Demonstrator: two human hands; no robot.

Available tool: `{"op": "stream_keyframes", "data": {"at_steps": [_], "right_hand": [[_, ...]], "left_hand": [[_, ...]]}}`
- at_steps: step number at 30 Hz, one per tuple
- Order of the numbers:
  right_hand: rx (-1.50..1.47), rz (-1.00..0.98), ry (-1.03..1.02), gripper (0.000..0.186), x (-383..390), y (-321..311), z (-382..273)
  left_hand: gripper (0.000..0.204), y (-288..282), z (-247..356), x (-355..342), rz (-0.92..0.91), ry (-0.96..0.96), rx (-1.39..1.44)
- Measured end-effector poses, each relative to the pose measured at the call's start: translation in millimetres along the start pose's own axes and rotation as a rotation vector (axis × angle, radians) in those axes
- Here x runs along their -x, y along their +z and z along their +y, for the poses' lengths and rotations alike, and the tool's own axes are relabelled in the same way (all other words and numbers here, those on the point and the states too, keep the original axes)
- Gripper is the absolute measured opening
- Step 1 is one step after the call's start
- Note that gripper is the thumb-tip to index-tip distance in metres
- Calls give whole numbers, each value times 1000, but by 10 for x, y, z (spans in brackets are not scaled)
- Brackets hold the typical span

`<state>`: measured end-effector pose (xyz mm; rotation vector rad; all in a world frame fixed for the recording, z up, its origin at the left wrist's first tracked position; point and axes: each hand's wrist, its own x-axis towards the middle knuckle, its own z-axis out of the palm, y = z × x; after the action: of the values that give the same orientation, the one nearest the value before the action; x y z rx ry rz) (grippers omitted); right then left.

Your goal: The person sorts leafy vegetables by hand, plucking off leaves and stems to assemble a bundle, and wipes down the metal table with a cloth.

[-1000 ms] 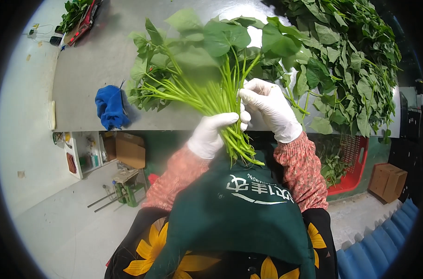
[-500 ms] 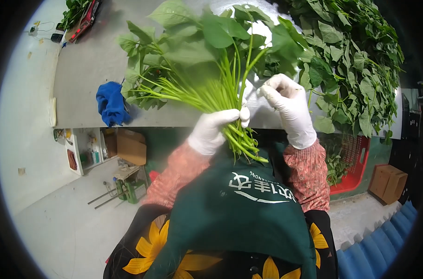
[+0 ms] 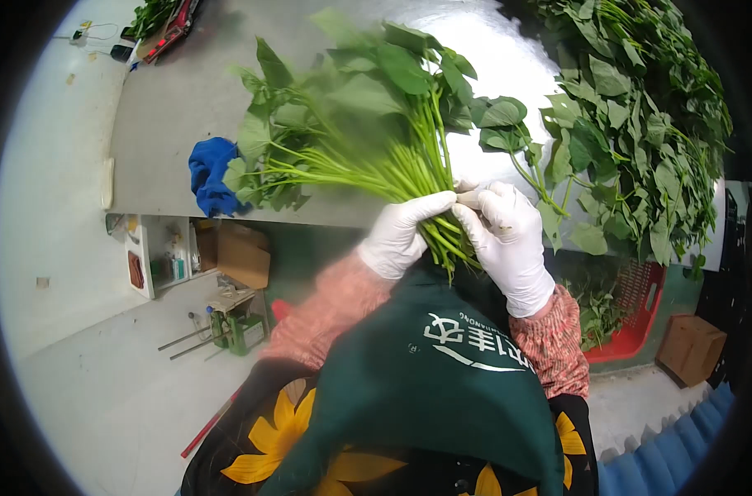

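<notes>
A thick bunch of leafy greens (image 3: pixel 397 168) with long green stems fans out over the edge of the metal table. My left hand (image 3: pixel 395 238), in a white glove, is closed round the lower stems, with its thumb across the front. The cut ends stick out below it, close to my green apron. Also gloved in white, my right hand (image 3: pixel 512 244) has its fingers bent and pinched against the right side of the stems, touching the left thumb. Its fingertips are partly hidden among the stems. A loose leafy sprig (image 3: pixel 508 132) lies just beyond the right hand.
A large heap of greens (image 3: pixel 640 140) covers the table's right side. On the left lies a blue cloth (image 3: pixel 214 178) on the grey metal table (image 3: pixel 173 107). Below stand a red crate (image 3: pixel 636 326) holding greens, a cardboard box (image 3: pixel 692 347) and a white shelf (image 3: pixel 143 256).
My right hand has moved down and left, from apart from the bunch to its stems beside the left thumb. The view has shifted slightly, and the left hand keeps its hold.
</notes>
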<state>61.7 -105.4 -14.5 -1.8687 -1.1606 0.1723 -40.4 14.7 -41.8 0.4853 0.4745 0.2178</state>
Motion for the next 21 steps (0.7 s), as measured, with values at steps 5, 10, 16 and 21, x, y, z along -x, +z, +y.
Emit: {"op": "stream_keyframes", "data": {"at_steps": [5,10,16,21], "right_hand": [[187,-50,-69,11,-22,15,-39],[178,34,-50,12,28,83,40],[345,212,45,37,-103,-299,151],[113,3,-50,18,-119,-57,175]], "left_hand": [[25,-49,-60,-2,70,-5,62],[21,-121,-91,-49,53,-11,30],[24,-29,-47,-15,57,-81,-74],[30,-37,-176,-56,202,-61,-123]]}}
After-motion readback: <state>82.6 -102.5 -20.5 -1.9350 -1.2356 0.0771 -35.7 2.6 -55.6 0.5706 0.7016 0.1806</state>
